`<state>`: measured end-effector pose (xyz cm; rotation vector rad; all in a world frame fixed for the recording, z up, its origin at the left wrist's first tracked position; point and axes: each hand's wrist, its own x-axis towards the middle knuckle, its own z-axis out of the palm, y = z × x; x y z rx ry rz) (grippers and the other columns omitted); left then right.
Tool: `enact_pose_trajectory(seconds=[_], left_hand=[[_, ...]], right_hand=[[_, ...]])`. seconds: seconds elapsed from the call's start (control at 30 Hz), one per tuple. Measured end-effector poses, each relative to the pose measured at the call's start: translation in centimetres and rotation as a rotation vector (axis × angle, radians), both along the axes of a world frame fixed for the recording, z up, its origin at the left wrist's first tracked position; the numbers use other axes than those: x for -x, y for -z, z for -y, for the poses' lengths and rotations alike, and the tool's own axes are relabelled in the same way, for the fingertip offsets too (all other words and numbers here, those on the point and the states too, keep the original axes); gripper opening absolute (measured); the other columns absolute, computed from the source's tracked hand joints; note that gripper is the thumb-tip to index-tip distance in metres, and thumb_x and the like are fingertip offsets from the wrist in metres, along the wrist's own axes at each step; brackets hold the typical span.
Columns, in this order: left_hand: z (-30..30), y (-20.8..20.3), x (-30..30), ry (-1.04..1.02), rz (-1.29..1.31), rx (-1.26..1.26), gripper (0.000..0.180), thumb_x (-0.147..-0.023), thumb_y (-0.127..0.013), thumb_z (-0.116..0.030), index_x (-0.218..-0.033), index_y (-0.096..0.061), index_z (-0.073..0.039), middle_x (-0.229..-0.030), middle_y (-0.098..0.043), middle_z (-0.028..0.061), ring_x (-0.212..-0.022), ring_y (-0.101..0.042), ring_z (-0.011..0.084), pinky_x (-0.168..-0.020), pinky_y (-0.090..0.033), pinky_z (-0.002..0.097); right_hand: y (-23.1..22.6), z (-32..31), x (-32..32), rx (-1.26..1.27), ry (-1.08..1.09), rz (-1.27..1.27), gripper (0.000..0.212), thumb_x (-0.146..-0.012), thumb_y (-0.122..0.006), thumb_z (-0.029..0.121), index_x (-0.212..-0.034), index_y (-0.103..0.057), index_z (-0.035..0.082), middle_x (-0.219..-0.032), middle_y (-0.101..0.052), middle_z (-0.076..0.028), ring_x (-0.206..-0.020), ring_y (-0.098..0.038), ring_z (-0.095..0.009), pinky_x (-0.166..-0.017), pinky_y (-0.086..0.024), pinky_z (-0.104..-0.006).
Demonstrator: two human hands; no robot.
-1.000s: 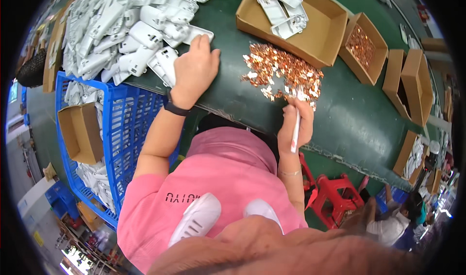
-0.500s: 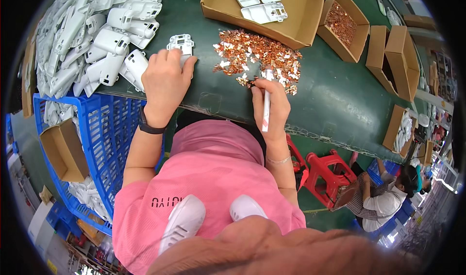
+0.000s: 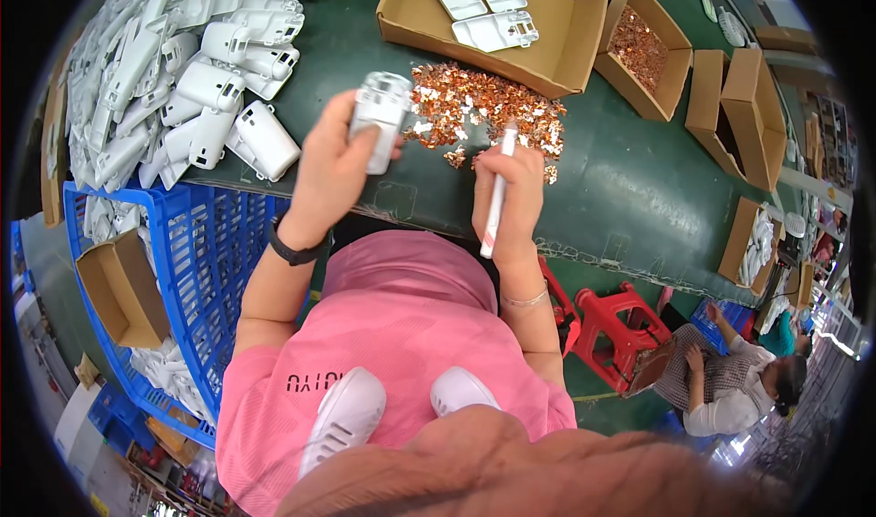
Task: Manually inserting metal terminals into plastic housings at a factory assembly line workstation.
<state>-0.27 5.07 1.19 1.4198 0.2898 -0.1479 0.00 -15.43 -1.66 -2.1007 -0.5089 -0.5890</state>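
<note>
A white plastic housing (image 3: pixel 380 106) with small cut-outs at its far end is gripped in my left hand (image 3: pixel 330 166), raised above the green table. Its thumb lies across the housing and the fingers wrap behind it. My right hand (image 3: pixel 513 188) is closed around a slim white pen-like stick (image 3: pixel 496 202), at the near edge of a loose heap of small copper-coloured metal pieces (image 3: pixel 493 93). The fingertips of that hand are partly hidden, so I cannot tell whether they also pinch a metal piece.
Many white housings (image 3: pixel 210 83) are piled at the left, above a blue crate (image 3: pixel 196 208). A cardboard box (image 3: pixel 570 29) holding several housings stands beyond the heap, beside a smaller box (image 3: pixel 680 47) of copper pieces. A red stool (image 3: pixel 620 321) and a seated person (image 3: pixel 730 385) are at the right.
My left hand has picked up the housing from the table and brought it nearer the heap. My right hand has drawn back slightly with the stick. The person at the right has shifted posture.
</note>
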Motion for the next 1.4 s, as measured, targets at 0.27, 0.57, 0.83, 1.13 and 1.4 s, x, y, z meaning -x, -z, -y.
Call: enact_pose_trajectory(seconds=[0.27, 0.57, 0.83, 1.13, 1.4], left_hand=[[3.4, 0.8, 2.4, 0.171, 0.140, -0.145, 0.037, -0.091, -0.049, 0.004, -0.128, -0.049, 0.003, -0.113, -0.061, 0.0097, -0.102, -0.060, 0.0155, -0.088, -0.049, 0.0287], [3.8, 0.9, 2.8, 0.148, 0.196, -0.236, 0.036, -0.086, -0.050, 0.003, -0.122, -0.051, 0.003, -0.113, -0.058, 0.0176, -0.101, -0.060, 0.0287, -0.090, -0.048, 0.0351], [3.4, 0.2, 2.4, 0.237, 0.295, -0.318, 0.037, -0.083, -0.053, 0.004, -0.120, -0.053, 0.003, -0.105, -0.057, 0.0167, -0.094, -0.060, 0.0307, -0.085, -0.048, 0.0359], [2.7, 1.1, 1.6, 0.259, 0.480, -0.883, 0.012, -0.082, -0.061, -0.002, -0.094, -0.056, -0.001, -0.084, -0.062, 0.0176, -0.070, -0.061, 0.0387, -0.060, -0.050, 0.0434], [2.5, 1.9, 1.5, 0.163, 0.435, -0.953, 0.013, -0.080, -0.063, -0.009, -0.087, -0.055, -0.002, -0.079, -0.061, 0.0168, -0.066, -0.061, 0.0380, -0.057, -0.049, 0.0469]], right_hand=[[0.1, -2.9, -0.8, 0.048, -0.023, 0.216, 0.035, -0.066, -0.070, -0.001, -0.096, -0.060, 0.012, -0.096, -0.059, -0.006, -0.098, -0.054, -0.030, -0.083, -0.043, -0.0412], [0.8, -3.5, -0.8, 0.031, 0.005, 0.259, 0.031, -0.067, -0.070, -0.001, -0.095, -0.060, 0.009, -0.091, -0.060, -0.007, -0.096, -0.054, -0.030, -0.081, -0.044, -0.0391], [0.5, -3.2, -0.8, -0.027, -0.025, 0.163, 0.041, -0.068, -0.073, -0.006, -0.104, -0.058, 0.008, -0.095, -0.057, -0.010, -0.096, -0.055, -0.030, -0.082, -0.046, -0.0381], [-0.7, -2.4, -0.3, -0.229, -0.131, -0.206, 0.030, -0.073, -0.075, -0.008, -0.099, -0.063, 0.001, -0.088, -0.062, -0.009, -0.073, -0.059, -0.018, -0.065, -0.049, -0.0271], [0.4, -0.6, 1.4, -0.197, -0.258, -0.204, 0.027, -0.081, -0.067, 0.008, -0.106, -0.066, -0.002, -0.080, -0.064, -0.013, -0.063, -0.060, -0.026, -0.058, -0.049, -0.0329]])
